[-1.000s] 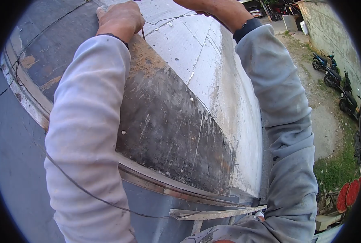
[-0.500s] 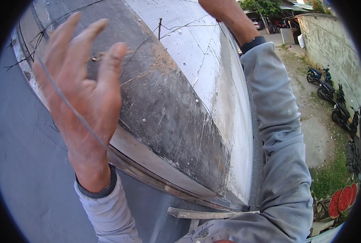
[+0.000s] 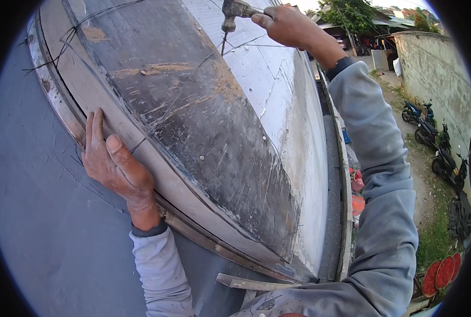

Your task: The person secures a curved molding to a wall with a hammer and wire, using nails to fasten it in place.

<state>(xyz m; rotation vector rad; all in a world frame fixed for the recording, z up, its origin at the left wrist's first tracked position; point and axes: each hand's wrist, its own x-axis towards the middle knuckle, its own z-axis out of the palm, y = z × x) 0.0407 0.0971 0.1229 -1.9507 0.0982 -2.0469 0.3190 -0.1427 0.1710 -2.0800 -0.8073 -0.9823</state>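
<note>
My right hand (image 3: pixel 293 27) is closed round the handle of a hammer (image 3: pixel 235 11) at the top of the head view. The hammer's head touches or nearly touches the top of a thin dark nail or rod (image 3: pixel 224 45), which stands upright at the border of the white panel (image 3: pixel 254 87). Lower left, my left hand (image 3: pixel 120 166) lies with its fingers stretched along the pale wooden edge strip (image 3: pixel 156 166). Beside that strip runs a dark, scraped board (image 3: pixel 214 137) with several nail heads. Thin wire (image 3: pixel 69 36) is twisted over the board's upper left end.
A smooth grey surface (image 3: pixel 45 195) curves along the left. Short wooden pieces (image 3: pixel 251 283) jut out at the bottom. Down on the right are parked motorbikes (image 3: pixel 431 134), a wall (image 3: pixel 431 68), grass, and red round objects (image 3: pixel 439 274).
My left hand has come down from above the board onto its edge strip. The hammer in my right hand has come into view over the nail or rod. The view has shifted slightly.
</note>
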